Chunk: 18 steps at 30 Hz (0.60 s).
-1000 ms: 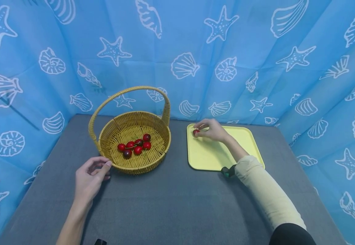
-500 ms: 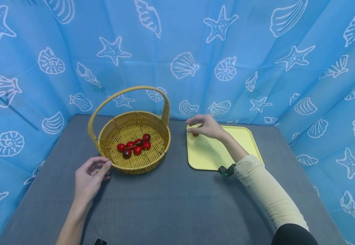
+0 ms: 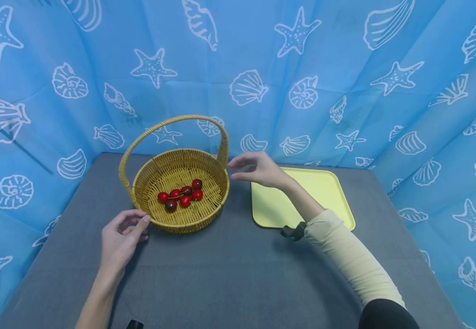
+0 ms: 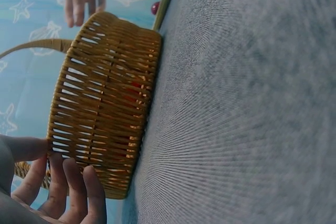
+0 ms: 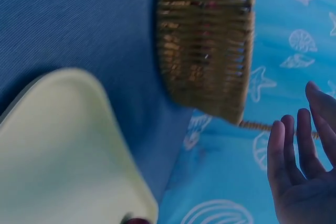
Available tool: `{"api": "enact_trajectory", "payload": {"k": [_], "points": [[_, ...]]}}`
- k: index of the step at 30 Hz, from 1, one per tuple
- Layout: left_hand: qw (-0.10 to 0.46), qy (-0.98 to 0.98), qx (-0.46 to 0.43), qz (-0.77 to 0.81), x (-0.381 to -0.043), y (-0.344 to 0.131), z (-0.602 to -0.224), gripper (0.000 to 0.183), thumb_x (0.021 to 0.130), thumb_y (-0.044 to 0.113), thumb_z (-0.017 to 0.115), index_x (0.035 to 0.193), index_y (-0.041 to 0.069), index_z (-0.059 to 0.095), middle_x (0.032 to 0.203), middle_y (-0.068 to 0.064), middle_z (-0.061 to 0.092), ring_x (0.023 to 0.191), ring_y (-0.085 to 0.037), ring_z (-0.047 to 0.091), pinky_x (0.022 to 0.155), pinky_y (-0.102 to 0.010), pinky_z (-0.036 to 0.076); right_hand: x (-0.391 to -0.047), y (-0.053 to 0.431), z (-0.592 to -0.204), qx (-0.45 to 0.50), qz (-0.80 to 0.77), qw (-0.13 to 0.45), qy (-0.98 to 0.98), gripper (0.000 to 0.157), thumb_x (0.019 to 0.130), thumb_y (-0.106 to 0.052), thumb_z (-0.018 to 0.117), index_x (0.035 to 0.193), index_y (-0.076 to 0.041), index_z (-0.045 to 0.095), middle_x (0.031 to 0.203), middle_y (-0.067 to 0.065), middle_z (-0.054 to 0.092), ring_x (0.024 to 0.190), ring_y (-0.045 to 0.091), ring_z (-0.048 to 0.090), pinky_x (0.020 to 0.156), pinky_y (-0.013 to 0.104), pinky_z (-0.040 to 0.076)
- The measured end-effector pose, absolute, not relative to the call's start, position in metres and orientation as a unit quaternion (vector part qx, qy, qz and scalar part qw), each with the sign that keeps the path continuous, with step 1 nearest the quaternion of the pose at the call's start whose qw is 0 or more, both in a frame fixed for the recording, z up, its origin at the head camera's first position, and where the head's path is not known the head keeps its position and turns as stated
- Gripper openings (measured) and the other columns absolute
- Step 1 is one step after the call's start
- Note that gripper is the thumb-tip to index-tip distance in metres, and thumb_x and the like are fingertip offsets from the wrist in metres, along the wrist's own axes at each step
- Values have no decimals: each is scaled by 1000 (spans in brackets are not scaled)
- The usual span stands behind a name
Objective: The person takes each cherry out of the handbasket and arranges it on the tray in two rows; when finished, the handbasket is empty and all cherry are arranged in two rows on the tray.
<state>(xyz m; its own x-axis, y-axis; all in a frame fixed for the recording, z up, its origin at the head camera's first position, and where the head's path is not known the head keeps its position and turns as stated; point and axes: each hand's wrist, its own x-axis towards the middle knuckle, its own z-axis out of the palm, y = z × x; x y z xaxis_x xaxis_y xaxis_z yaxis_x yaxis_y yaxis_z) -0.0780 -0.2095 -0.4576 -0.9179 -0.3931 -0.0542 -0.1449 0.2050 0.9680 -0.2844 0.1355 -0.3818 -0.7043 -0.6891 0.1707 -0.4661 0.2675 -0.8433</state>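
A yellow wicker basket (image 3: 180, 224) with a tall arched handle holds several dark and bright red cherries (image 3: 185, 201). My left hand (image 3: 119, 237) pinches its near-left rim between thumb and fingers; the left wrist view shows the fingers (image 4: 73, 187) against the woven side. With nothing in its fingers, my right hand (image 3: 262, 170) hovers just right of the basket, fingertips close to the handle's base. In the right wrist view this hand (image 5: 304, 171) has its fingers spread. One cherry (image 5: 137, 221) sits at the tray's corner, hidden behind the hand in the head view.
The pale yellow tray (image 3: 304, 201) lies right of the basket on a grey cloth-covered table (image 3: 221, 274). A blue curtain (image 3: 254, 128) with white shells and starfish hangs behind and along the sides.
My right hand has let go of the cherry on the tray and moved left toward the basket. The left hand stays on the rim.
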Motion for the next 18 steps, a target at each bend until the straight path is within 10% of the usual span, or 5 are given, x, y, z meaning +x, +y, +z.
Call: {"api": "enact_trajectory", "payload": {"k": [18], "points": [[108, -769, 172, -606, -78, -208, -458, 31, 103, 24, 77, 127, 5, 69, 99, 13, 72, 82, -14, 77, 73, -27, 68, -283, 64, -359, -433, -448, 181, 760, 33, 94, -9, 85, 125, -5, 76, 121, 12, 79, 108, 19, 77, 103, 44, 65]]}}
